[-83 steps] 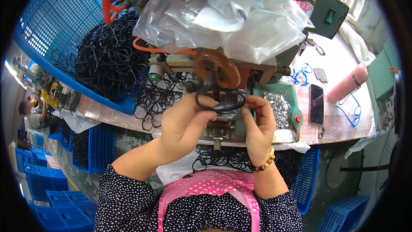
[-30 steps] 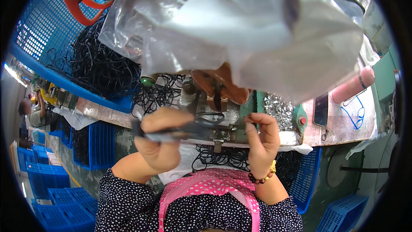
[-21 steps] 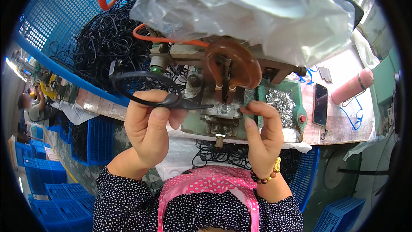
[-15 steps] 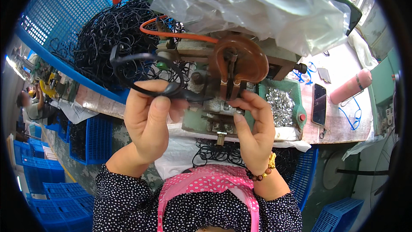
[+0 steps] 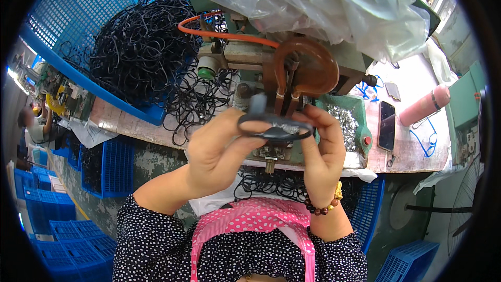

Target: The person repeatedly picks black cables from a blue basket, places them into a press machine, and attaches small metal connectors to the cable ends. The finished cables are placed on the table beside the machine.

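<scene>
A thin black looped cord, slightly blurred, stretches between my hands in front of a small bench press. My left hand pinches its left side between thumb and fingers. At the loop's right end, the thumb and fingers of my right hand close on it; a beaded bracelet circles that wrist. Just behind the loop are the two upright jaws of the press, below its curved brown guard. The loop and my fingers partly hide the lower part of the press.
A blue basket holds a heap of black cords at left; more lie beside it. Small metal pieces fill a green tray. A phone and pink bottle are at right. Plastic bags cover the press top.
My left hand has moved right, bringing the cord loop from the left of the press to its front. My right hand has shifted slightly right and now meets the loop.
</scene>
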`<state>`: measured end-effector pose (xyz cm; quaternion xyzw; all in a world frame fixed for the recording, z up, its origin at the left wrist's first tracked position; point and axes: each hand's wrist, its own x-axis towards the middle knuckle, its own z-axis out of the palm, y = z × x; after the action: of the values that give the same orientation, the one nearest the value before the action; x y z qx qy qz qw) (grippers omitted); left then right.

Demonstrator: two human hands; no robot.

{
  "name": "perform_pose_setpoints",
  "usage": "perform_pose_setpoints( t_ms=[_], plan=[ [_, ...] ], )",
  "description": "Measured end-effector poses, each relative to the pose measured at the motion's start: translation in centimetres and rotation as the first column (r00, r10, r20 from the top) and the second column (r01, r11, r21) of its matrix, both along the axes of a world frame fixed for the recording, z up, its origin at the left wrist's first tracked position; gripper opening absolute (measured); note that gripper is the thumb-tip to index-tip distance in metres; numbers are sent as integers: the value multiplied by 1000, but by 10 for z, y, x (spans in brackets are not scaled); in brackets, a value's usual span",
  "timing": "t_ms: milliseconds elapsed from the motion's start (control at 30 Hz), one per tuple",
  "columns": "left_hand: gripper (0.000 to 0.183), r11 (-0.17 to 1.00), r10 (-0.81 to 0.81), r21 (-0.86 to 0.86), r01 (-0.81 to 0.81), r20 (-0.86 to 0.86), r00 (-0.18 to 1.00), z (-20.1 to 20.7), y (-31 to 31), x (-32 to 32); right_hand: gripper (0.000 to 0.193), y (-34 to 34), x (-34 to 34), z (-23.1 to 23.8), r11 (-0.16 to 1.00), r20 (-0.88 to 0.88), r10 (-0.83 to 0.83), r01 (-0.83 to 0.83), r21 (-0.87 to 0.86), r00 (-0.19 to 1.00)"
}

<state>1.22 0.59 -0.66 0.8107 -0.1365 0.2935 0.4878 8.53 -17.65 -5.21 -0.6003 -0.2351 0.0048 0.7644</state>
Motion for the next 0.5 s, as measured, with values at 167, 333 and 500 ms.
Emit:
perform_pose_setpoints(
  t_ms=[167,333,500],
  plan=[
    [18,993,-35,-111,31,-37,999,-5,-13,15,31,-13,3,-6,995,27,-100,101,-15,995],
    [18,994,-35,-110,25,-85,996,-9,-15,21,30,-22,8,-8,992,21,-123,123,-2,992],
    [19,997,-6,83,-1,83,996,-20,-13,24,27,-30,9,-12,980,48,-199,200,-9,979]
  ],
)
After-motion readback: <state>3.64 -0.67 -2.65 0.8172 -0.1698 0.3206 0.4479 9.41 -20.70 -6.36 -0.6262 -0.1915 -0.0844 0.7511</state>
